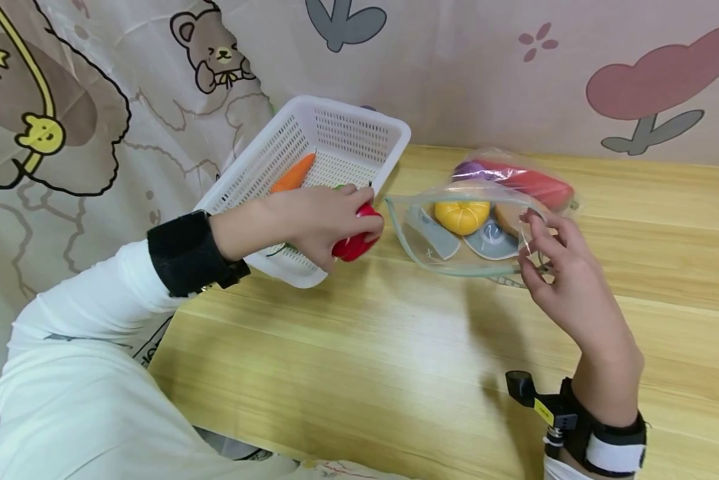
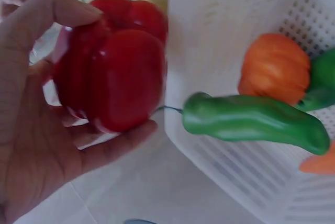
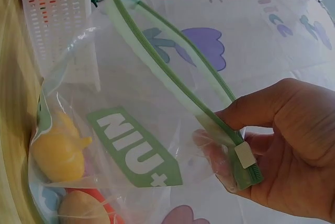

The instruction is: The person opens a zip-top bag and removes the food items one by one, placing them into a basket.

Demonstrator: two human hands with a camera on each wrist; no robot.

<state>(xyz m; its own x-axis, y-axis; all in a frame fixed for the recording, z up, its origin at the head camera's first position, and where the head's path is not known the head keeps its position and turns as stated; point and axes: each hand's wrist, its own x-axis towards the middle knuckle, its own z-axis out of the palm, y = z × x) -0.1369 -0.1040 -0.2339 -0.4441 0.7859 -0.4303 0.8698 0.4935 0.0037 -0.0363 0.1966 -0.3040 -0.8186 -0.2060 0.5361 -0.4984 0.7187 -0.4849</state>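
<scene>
Red pepper [image 2: 123, 69] between left fingers [image 2: 118, 145]

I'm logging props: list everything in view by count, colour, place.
Table: 1, yellowish, below basket
Basket: 1, white, on table
Carrot: 1, orange, in basket
Chilli: 1, green, in basket
Orange pumpkin: 1, orange, in basket
Green thing: 1+, green, in basket
Bag: 1, clear, right of basket
Yellow pumpkin: 1, yellow, in bag
Tan thing: 1, tan, in bag
Red thing: 1, red, behind tan thing
Purple thing: 1, purple, beside red thing
Red pepper: 1, red, at basket edge
Cloth: 1+, pale, behind table
Clothing: 1+, white, worn
Straps: 2, mostly black, on wrists
Camera: 1, black, on right strap
Left hand: 1, gripping red pepper
Right hand: 1, pinching bag
</scene>
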